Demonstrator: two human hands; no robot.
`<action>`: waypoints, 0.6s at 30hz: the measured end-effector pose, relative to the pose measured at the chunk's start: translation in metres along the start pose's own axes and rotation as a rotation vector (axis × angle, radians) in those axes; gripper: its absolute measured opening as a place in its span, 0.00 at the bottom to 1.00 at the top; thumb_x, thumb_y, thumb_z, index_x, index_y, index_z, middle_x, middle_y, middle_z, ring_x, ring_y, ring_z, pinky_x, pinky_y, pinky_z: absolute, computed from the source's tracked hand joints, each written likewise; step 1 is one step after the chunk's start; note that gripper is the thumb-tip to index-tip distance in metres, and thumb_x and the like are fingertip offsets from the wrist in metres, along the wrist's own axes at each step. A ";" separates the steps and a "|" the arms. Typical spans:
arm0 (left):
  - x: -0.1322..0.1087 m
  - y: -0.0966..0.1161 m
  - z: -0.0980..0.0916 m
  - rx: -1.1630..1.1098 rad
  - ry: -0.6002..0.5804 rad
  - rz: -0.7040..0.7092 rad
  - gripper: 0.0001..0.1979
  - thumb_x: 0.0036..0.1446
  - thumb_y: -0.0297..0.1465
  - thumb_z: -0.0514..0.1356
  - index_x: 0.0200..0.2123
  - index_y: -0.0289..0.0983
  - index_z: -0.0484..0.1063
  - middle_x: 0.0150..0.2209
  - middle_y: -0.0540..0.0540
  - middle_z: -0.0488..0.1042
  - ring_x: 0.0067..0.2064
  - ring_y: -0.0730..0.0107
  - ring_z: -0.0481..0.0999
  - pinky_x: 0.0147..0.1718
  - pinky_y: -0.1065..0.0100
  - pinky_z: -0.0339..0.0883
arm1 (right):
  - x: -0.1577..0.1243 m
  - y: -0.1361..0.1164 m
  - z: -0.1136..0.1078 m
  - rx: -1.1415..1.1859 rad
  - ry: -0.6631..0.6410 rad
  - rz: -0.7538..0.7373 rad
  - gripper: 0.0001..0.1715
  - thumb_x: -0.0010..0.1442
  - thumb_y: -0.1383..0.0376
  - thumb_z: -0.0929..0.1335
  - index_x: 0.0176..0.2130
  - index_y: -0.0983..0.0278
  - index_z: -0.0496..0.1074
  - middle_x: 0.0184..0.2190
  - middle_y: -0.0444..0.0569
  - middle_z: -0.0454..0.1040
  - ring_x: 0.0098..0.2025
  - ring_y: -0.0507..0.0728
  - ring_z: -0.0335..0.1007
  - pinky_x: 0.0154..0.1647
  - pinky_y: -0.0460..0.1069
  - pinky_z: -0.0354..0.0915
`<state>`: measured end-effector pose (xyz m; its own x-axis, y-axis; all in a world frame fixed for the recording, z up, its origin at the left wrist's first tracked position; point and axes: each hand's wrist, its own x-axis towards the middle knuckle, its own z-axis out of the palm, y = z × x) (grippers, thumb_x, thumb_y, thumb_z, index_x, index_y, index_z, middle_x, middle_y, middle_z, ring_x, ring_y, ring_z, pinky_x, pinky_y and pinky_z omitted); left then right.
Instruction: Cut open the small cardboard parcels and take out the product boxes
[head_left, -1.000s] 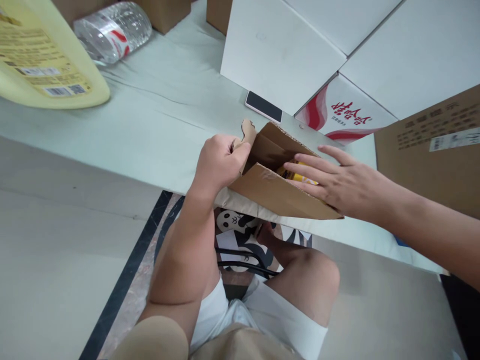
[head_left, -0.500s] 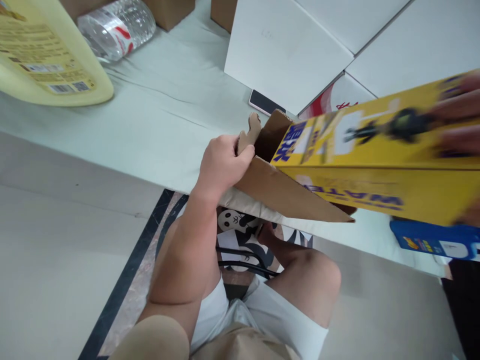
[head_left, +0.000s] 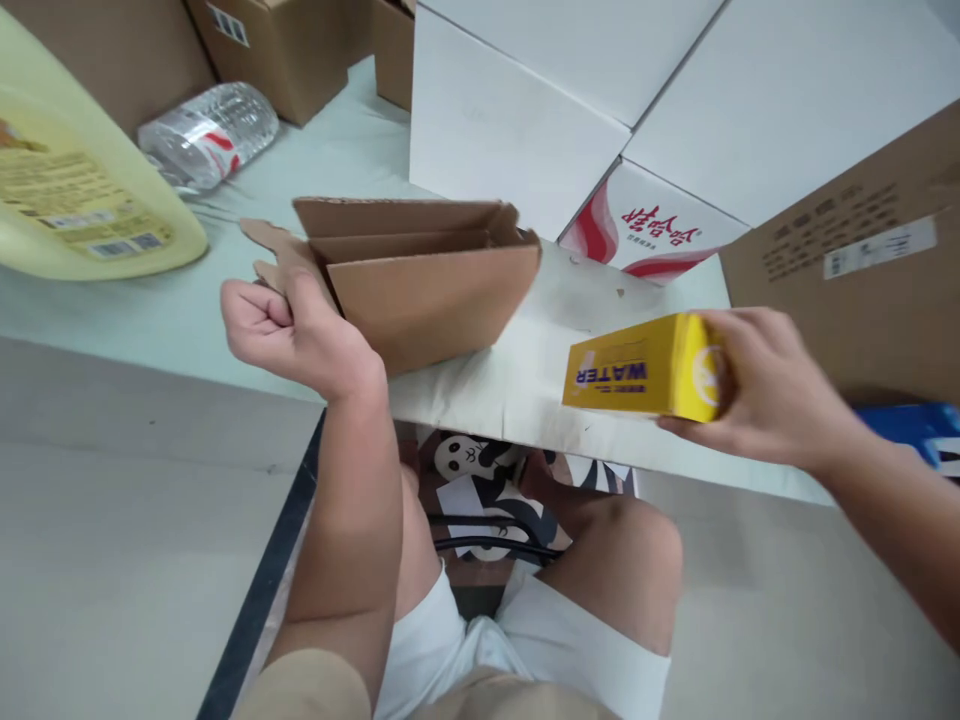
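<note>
My left hand is closed on the flap of a brown cardboard box, whose open top faces up and to the left. The box rests tilted on the pale green cloth near the table's front edge. On the right, my right hand grips a yellow box printed with "WATER" by its near end. That yellow box is apart from the cardboard box, over the cloth. My right fingers wrap round its end and partly cover a white round mark.
A large yellow bottle and a clear plastic bottle are at left. White cartons stand behind, a big brown carton at right. A blue package lies beyond my right wrist. My legs are below the table edge.
The yellow box has come fully out of the cardboard box and now sits lower, in my right hand. My left hand has moved left with the cardboard box, which has turned.
</note>
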<state>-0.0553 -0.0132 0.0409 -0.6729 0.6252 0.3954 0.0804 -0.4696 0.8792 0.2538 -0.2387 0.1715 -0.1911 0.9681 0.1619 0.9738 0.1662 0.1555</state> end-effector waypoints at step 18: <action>-0.080 -0.006 0.000 -0.156 -0.791 0.070 0.23 0.59 0.49 0.53 0.21 0.41 0.52 0.21 0.50 0.53 0.27 0.66 0.60 0.29 0.61 0.56 | -0.037 -0.010 0.192 0.888 0.198 0.399 0.68 0.54 0.35 0.72 0.75 0.54 0.37 0.74 0.66 0.49 0.75 0.75 0.51 0.68 0.76 0.58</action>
<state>-0.0021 -0.0600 0.0043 0.0541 0.8195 0.5706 -0.0393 -0.5692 0.8212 0.2753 -0.2406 -0.0232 0.2327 0.9483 0.2158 0.6947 -0.0067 -0.7193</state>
